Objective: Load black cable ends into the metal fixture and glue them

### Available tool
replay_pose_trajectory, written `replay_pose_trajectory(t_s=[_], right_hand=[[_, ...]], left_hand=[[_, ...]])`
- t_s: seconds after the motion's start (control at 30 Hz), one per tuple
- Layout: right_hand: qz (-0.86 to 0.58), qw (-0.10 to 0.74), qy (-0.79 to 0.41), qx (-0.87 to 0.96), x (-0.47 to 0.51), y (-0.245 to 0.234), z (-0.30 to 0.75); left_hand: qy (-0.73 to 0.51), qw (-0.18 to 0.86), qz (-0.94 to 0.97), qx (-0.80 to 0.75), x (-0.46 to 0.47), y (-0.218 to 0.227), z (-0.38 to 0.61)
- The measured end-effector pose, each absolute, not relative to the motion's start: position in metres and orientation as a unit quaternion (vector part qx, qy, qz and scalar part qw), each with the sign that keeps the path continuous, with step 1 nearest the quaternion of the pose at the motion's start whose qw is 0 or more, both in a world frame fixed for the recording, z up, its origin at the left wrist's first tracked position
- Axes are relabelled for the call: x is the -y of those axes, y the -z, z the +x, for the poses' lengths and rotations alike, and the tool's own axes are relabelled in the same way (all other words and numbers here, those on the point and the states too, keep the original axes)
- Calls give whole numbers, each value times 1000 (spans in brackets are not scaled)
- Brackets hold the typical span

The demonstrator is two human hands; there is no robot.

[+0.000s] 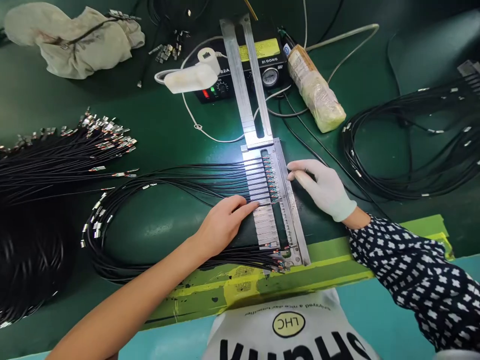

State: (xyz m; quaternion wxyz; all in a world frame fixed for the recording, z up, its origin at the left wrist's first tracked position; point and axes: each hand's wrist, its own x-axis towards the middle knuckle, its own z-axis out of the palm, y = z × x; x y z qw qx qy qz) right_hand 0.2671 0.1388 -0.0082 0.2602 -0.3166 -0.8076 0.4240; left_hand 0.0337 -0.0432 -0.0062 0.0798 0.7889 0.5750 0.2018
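Note:
A metal jig (pixel 288 200) lies in the middle of the green mat, with several thin black wires (pixel 210 177) laid across its slots. My left hand (pixel 221 225), bare, rests flat beside the jig, its fingers stretched out and pressing a wire into a slot. My right hand (pixel 324 190) wears a white glove and sits against the jig's right rail, with its fingers pinched at the rail; what they hold is too small to make out. More wire ends (pixel 275 260) lie bunched at the jig's near end.
A black control box (pixel 262 62) with a gauge stands behind the jig, next to a white tool (pixel 191 77) and a wrapped roll (pixel 317 90). Wire bundles (pixel 56 150) lie at the left, coiled wires (pixel 412 145) at the right, a cloth (pixel 71 37) at the far left.

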Motion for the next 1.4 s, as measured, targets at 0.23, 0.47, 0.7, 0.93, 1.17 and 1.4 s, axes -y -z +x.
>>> replay_pose_trajectory(t_s=[0.23,0.47,0.7,0.93,1.17,1.4], right_hand=[[-315,256,-427,808,-141,8,266],[-320,248,-428,808,-142,7,267],[-317,240,-429,811,-142,6,267],[-333,229,-424,810,-141,6,266],[-326,234,-422,813,-140,6,266],[-328,231,-416,816,-141,7,268]], left_hand=[[-194,68,797,-569,32,5,30],[-187,45,813,-549,30,5,28],[-194,57,813,-546,66,0,27],[-172,60,810,-558,89,-2,17],[-131,23,810,-571,89,2,6],[-61,-26,771,-633,95,10,-52]])
